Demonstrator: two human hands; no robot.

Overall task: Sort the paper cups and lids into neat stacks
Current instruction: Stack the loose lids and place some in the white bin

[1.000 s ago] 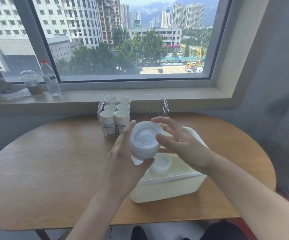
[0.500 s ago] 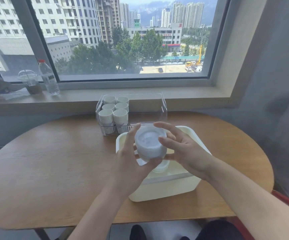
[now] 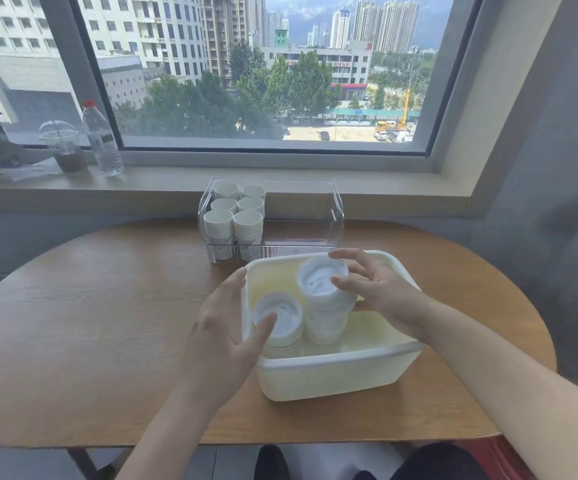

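1. The left hand [image 3: 223, 336] was released, its fingers straight beside the short lid stack [image 3: 278, 319] at the bin's [image 3: 332, 375] left wall.
2. The cups [image 3: 233, 220] stood stacked in the clear box [image 3: 336, 216] behind.
3. The right hand [image 3: 381, 292] grasped the tall lid stack [image 3: 325, 306] standing inside the bin.

I sit in what looks like an upper-floor office or break corner: a round wooden table [image 3: 90, 323] against a deep windowsill [image 3: 280, 181] at twelve o'clock, tower blocks and a car park far below, a water bottle [image 3: 102, 138] at ten o'clock.
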